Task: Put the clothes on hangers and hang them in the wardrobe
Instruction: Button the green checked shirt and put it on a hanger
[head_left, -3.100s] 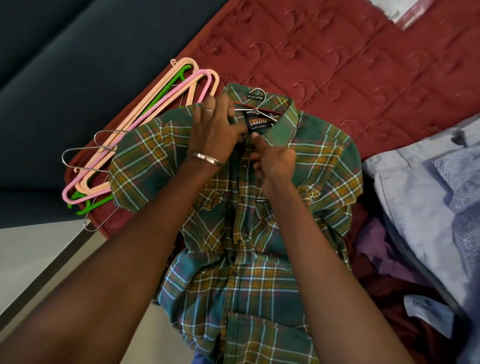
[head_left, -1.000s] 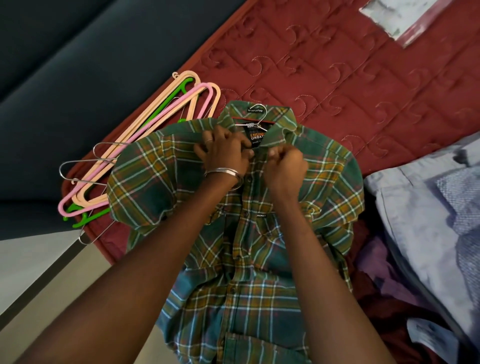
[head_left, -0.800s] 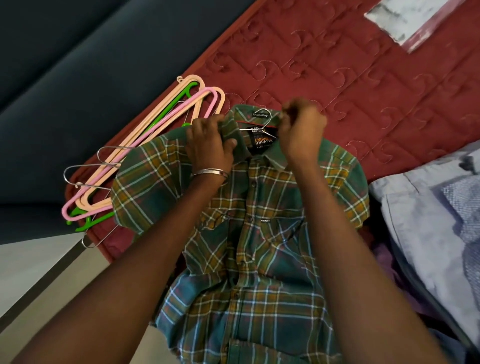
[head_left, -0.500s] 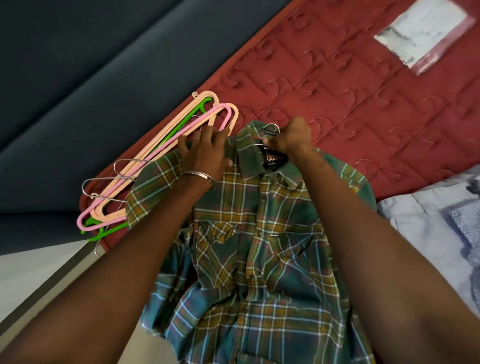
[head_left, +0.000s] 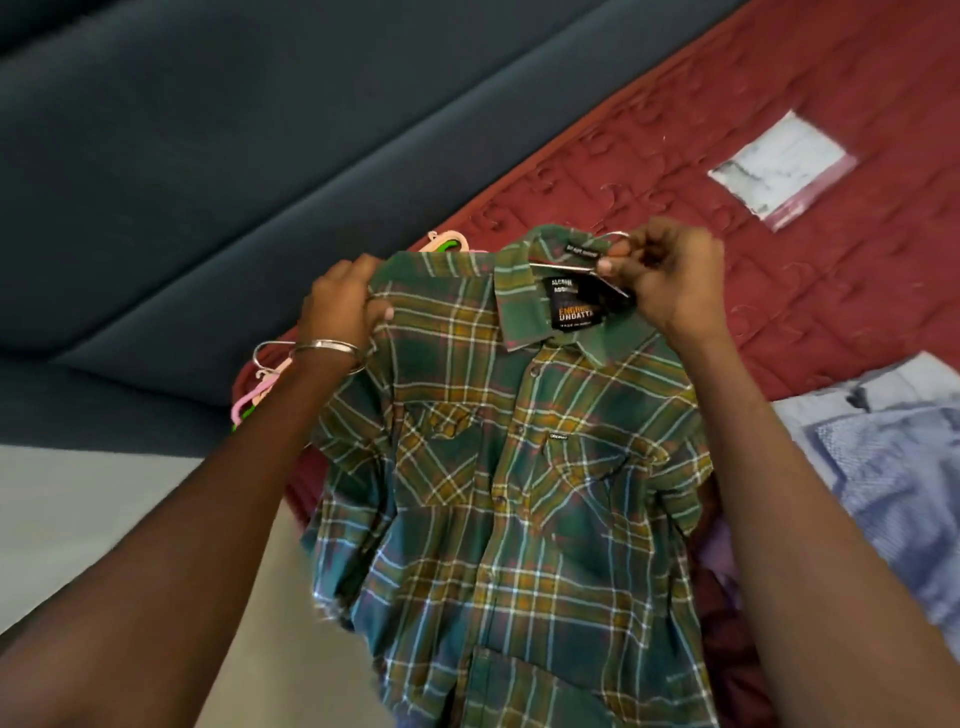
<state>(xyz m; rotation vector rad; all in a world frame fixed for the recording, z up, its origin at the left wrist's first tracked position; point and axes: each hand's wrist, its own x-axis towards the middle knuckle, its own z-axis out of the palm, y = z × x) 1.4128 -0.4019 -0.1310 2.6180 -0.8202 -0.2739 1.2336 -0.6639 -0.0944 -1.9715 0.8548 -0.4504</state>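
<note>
Fingers (head_left: 631, 262) of the right hand (head_left: 670, 275) are curled together, pinching the hook of a wire hanger (head_left: 576, 266) that pokes out of the collar of a green plaid shirt (head_left: 514, 467). Over on the other side, the left hand (head_left: 345, 306) has its fingers and thumb clamped on the shirt's shoulder seam, a metal bangle (head_left: 330, 349) sitting on that wrist. Between the two hands the shirt is lifted by its top, buttoned down the front, a black neck label showing inside the open collar, and its lower part droops toward the person.

Under it all lies a bed with a dark red quilted bedspread (head_left: 779, 171) stitched in curls. A clear plastic bag with paper inside (head_left: 782, 169) lies flat on the quilt, well apart from the shirt. Behind the left hand, a bundle of spare hangers (head_left: 260, 384), pink, peach, green and bare wire, peeks out at the bed's edge. To the right sits a pile of pale blue clothes (head_left: 883, 467), with darker maroon and purple cloth tucked beside the shirt's hem. Beyond the bed runs a dark slate-blue padded surface (head_left: 234, 156), and a strip of pale floor (head_left: 93, 499) shows below it.
</note>
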